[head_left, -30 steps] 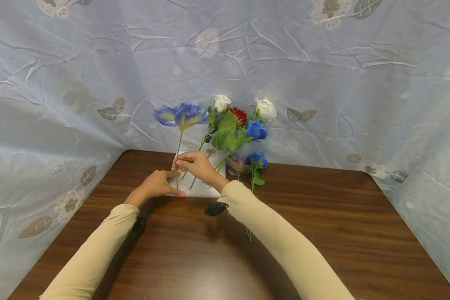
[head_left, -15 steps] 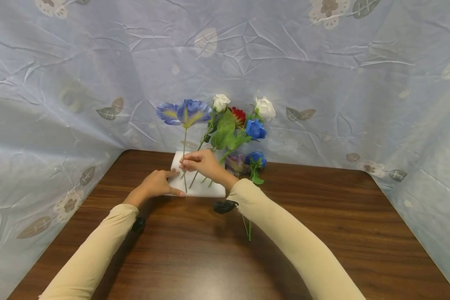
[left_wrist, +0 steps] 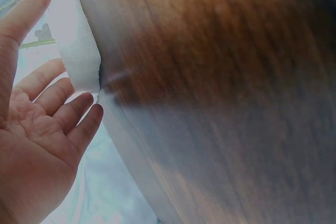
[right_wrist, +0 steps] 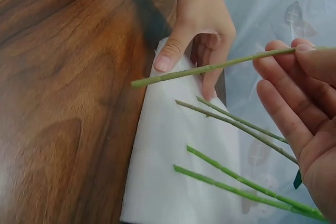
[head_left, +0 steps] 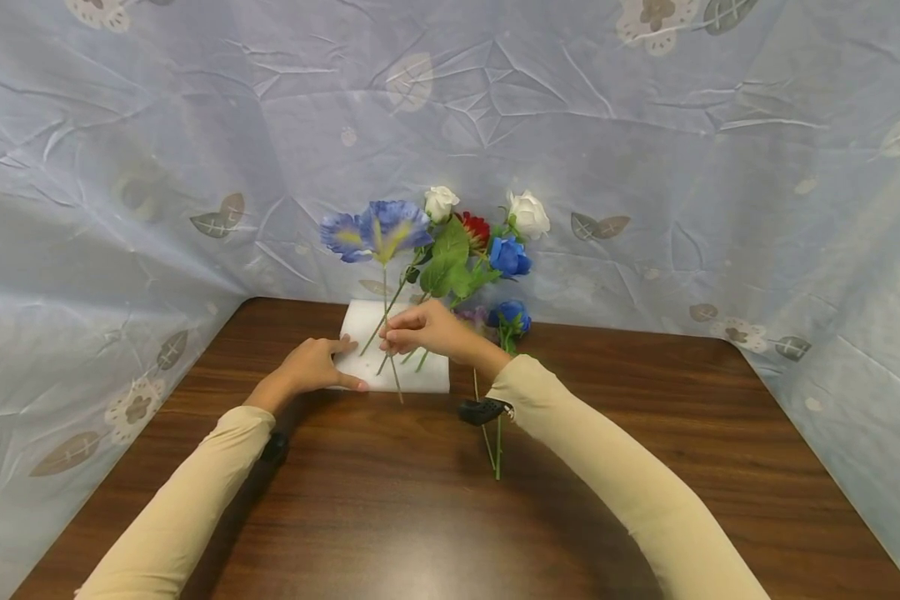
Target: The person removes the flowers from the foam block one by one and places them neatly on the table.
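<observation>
Between thumb and fingertips, my right hand (head_left: 442, 333) pinches the stem of a blue-purple artificial iris (head_left: 381, 229). In the right wrist view the cut end of this iris stem (right_wrist: 210, 68) hangs over a white foam block (right_wrist: 157, 182), apart from the stems standing in it. My left hand (head_left: 307, 367) holds the block's left end, thumb on the near edge, index finger on top and other fingers at the end face. Standing in the block are two white roses (head_left: 528, 214), a red flower (head_left: 477, 230) and a blue rose (head_left: 510, 257), with green leaves.
To the right of the block, another blue rose (head_left: 512, 317) and a purple flower (head_left: 474, 318), partly behind my right hand, lie with stems toward me on the brown wooden table (head_left: 607, 417). A pale patterned cloth (head_left: 307, 108) hangs behind and at both sides.
My right hand has carried the iris to the right and toward me, its stem end leaving the block's left part for its near edge. My left hand has stayed put.
</observation>
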Demonstrator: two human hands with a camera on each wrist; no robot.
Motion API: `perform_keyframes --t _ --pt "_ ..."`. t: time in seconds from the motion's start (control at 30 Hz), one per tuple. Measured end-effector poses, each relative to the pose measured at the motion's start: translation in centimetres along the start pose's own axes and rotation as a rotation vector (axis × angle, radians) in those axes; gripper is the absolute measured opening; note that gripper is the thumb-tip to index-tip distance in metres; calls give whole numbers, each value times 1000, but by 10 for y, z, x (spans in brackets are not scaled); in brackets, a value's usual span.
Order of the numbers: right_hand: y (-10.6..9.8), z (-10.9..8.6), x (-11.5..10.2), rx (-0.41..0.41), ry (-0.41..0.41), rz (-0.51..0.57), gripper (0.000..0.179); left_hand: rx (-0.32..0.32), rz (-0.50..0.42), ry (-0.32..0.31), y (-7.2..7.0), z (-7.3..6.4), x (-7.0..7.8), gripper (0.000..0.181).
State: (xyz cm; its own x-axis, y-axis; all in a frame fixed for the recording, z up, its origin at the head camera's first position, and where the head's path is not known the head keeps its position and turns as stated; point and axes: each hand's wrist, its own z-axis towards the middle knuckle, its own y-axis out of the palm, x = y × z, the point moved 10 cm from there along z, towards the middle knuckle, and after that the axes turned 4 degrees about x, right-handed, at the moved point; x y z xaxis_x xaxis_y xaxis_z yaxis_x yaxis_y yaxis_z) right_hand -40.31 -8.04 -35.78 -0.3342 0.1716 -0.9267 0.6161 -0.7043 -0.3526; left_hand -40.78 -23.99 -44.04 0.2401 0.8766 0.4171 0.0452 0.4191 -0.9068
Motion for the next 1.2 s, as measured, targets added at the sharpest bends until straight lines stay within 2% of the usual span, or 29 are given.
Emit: perform_keyframes --t 0.3,0.53,0.93,1.2 --pt "-16 -24 5 -39 47 -3 26 -9 8 -9 2 0 -2 100" --pt "-36 -46 9 -43 96 24 26 -16 2 -13 3 -1 -4 102" --pt "-73 -81 14 -21 99 -47 23 6 -1 5 0 -2 -2 100" --pt "-94 -107 19 29 108 5 26 8 -5 9 0 -2 0 100"
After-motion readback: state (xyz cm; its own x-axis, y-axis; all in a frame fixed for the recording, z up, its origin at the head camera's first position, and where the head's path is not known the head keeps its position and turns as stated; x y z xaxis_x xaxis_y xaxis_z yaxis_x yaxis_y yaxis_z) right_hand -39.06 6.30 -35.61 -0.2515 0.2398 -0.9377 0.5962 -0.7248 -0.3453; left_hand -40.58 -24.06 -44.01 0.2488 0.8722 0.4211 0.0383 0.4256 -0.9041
